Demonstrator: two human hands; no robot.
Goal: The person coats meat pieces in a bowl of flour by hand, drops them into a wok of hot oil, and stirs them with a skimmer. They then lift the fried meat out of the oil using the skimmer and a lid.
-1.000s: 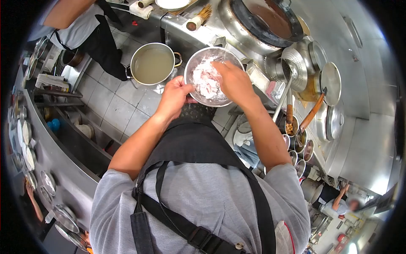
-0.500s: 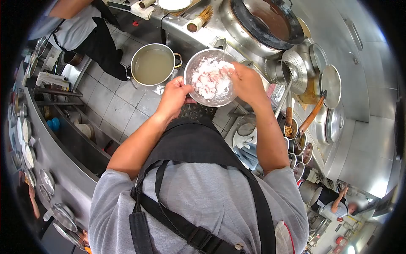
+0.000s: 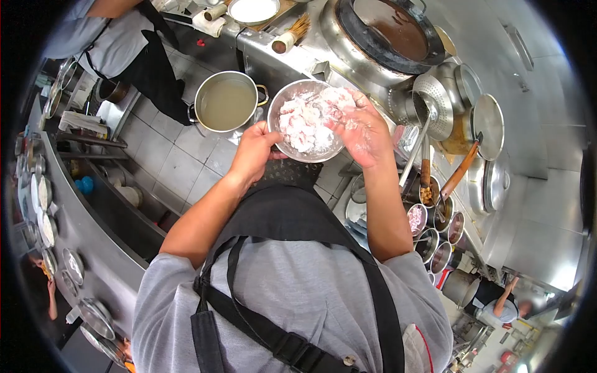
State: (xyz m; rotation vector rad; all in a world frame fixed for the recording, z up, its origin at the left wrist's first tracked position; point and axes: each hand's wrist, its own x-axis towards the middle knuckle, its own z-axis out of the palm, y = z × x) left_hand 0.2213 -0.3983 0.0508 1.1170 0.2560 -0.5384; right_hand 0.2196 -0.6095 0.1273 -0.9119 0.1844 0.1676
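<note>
You have the bowl [image 3: 298, 88] ahead of your apron [image 3: 273, 214], pieces [image 3: 303, 127] inside it. Your left hand [image 3: 254, 149] is at the bowl's left rim, your right hand [image 3: 368, 137] at its right side. Left of the bowl is the pot [image 3: 227, 74]; farther left, a co-worker [image 3: 134, 59]. Ahead of the bowl, the brush [image 3: 291, 35] lies on the counter [image 3: 258, 40]; the wok [image 3: 395, 59] is ahead and right. The strainer [image 3: 443, 107] is farther right of the bowl, and tins [image 3: 427, 244] stand right of and behind the bowl.

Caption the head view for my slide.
Left hand holds a round silver metal bowl of white-dusted pinkish pieces; powdery right hand reaches in.
</note>
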